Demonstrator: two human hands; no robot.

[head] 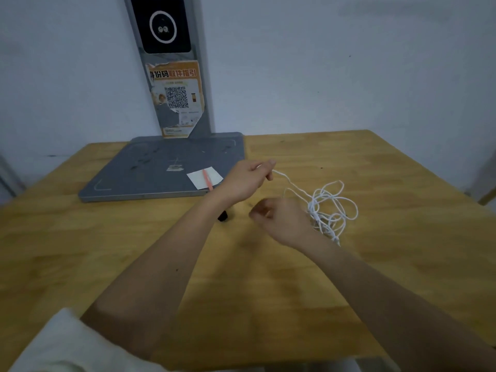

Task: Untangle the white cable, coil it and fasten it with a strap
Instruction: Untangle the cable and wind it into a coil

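Both hands over table: left (245,181) pinching white cable (326,208) end, right (279,218) curled, grip unclear.

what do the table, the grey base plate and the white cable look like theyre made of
Table: looks like wood, perhaps jointed planks, with visible grain and a dull yellow-brown finish.
Grey base plate: probably painted metal or hard plastic; flat, matt, scuffed with dark marks.
White cable: thin and limp, likely plastic-sheathed wire, though it could be cord; it lies in loose tangled loops, one end pinched by the left hand.
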